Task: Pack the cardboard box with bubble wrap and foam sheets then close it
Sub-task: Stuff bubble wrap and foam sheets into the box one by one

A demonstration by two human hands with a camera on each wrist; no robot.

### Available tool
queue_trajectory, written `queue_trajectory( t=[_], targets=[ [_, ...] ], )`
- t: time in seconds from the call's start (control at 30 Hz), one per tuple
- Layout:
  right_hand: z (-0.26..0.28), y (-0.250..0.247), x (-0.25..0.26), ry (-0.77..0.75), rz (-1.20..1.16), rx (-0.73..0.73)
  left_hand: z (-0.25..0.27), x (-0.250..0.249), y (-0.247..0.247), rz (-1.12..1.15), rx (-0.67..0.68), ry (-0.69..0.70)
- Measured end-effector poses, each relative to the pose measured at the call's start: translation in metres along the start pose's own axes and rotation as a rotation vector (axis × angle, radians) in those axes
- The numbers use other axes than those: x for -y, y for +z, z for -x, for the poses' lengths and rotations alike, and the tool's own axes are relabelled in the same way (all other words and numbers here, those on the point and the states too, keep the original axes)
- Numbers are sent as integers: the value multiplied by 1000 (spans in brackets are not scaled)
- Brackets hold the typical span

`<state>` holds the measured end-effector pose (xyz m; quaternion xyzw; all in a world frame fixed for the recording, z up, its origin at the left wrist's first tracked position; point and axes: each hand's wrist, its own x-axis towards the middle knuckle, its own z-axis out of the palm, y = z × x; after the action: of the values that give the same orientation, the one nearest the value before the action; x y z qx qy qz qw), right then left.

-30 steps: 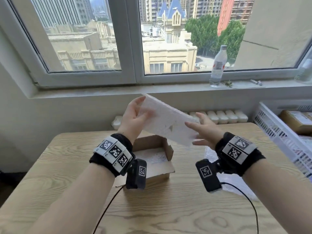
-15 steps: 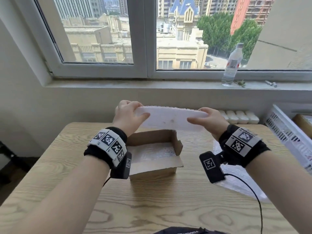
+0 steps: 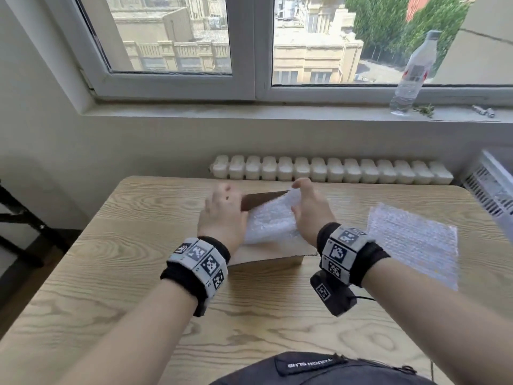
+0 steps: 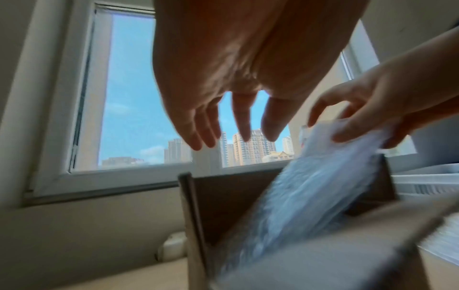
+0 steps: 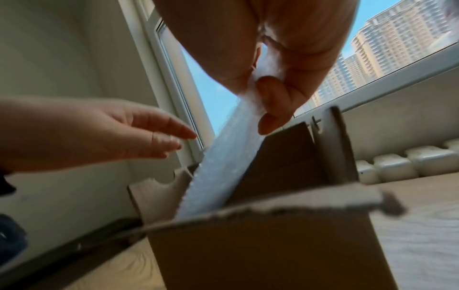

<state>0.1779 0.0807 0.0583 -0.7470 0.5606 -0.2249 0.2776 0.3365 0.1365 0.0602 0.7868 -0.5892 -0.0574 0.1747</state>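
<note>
The left hand (image 3: 220, 215) is over the left side of the cardboard box (image 3: 266, 254), fingers straight and a little spread, holding nothing. The box sits open on the wooden table (image 3: 111, 245). A white sheet (image 3: 270, 220), too blurry to tell if foam or bubble wrap, leans in the box, low on the left, high on the right. The right hand (image 3: 309, 209) pinches its top edge. This hand hides the right side of the box. A bubble wrap sheet (image 3: 413, 243) lies flat on the table, right of the box. A white basket (image 3: 488, 187) is at the far right. A water bottle (image 3: 413, 73) stands on the window sill.
</note>
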Motion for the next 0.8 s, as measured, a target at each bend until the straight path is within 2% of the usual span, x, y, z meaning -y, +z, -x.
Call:
queue_trajectory(
  t=[0.1,0.23,0.3,0.37,0.47,0.57,0.8],
  targets=[
    [-7,23,-1,3,98,43,9,-3,25,-39,173,139],
    [-14,32,-6,31,254,130,12,-3,52,-150,449,84],
    [-17,31,-8,31,341,196,11,-6,58,-193,534,60],
    [-14,32,-7,-4,413,226,9,-8,61,-229,569,61],
    [-11,32,-6,-147,708,186,5,-9,66,-261,580,50],
    [-4,34,-4,-259,761,234,1,-9,69,-277,591,15],
    [-7,58,-6,71,578,418,-10,3,70,-213,661,-7]
  ],
)
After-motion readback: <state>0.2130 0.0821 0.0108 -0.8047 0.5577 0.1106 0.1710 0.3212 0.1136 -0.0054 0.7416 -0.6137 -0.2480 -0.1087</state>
